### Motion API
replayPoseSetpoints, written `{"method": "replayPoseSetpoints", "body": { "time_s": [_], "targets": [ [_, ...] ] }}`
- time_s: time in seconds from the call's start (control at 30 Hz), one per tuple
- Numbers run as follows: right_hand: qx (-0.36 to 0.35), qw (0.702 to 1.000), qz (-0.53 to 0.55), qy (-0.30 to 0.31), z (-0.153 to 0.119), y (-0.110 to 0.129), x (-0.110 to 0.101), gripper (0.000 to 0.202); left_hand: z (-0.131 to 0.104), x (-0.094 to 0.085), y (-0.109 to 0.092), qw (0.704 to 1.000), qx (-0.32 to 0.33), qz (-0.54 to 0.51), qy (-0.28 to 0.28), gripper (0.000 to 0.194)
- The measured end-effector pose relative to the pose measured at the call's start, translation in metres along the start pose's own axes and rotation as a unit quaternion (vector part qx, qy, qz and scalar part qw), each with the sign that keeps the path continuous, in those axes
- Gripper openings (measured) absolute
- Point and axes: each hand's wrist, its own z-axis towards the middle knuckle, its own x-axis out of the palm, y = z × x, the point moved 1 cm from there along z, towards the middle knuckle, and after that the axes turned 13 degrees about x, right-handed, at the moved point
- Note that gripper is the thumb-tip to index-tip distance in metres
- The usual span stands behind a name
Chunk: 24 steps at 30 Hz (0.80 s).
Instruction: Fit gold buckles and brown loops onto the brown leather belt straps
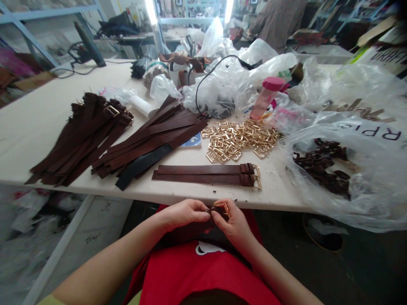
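Left hand (192, 212) and right hand (229, 217) both pinch a brown strap (215, 209), nearside of the belt pair (203, 175).
Gold buckle (226, 207) at right fingers; can't tell if attached. From belt pair: buckle pile (237, 140) just beyond, strap stack (159, 134) beyond-left, clear bag (378, 173) right.

The scene is viewed from the wearer's head, forward and downward; the red apron (206, 271), left hand (186, 212) and right hand (234, 222) are seen close, the worktable (28, 120) beyond, blue shelving (187, 20) far off.
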Motion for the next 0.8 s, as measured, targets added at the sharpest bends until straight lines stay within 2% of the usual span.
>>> {"method": "replayPoseSetpoints", "body": {
  "time_s": [0.17, 0.3, 0.43, 0.53, 0.63, 0.7, 0.8],
  "targets": [
    [0.045, 0.995, 0.071, 0.063, -0.003, -0.004, -0.003, 0.020, -0.003, -0.002, -0.007, 0.992, 0.012, 0.128, 0.001, 0.024],
    [0.012, 0.998, 0.047, 0.049, -0.005, -0.004, 0.004, 0.017, 0.000, 0.002, -0.010, 0.961, 0.070, 0.265, -0.024, 0.025],
    [0.014, 0.997, 0.071, 0.036, -0.006, 0.000, 0.007, 0.019, -0.003, 0.009, -0.016, 0.949, 0.122, 0.290, -0.002, 0.029],
    [0.034, 0.994, 0.096, -0.028, -0.001, 0.005, -0.010, 0.025, -0.019, 0.002, -0.032, 0.927, 0.099, 0.362, 0.015, 0.033],
    [0.022, 0.987, 0.068, -0.147, 0.016, 0.007, -0.041, 0.029, -0.028, -0.015, -0.060, 0.870, 0.084, 0.484, -0.045, 0.032],
    [-0.007, 0.975, -0.009, -0.222, 0.032, 0.007, -0.061, 0.028, -0.018, -0.024, -0.077, 0.818, 0.111, 0.554, -0.107, 0.029],
    [-0.055, 0.938, -0.152, -0.308, 0.058, 0.001, -0.086, 0.025, 0.020, -0.027, -0.088, 0.746, 0.182, 0.622, -0.151, 0.024]
  ]
}}
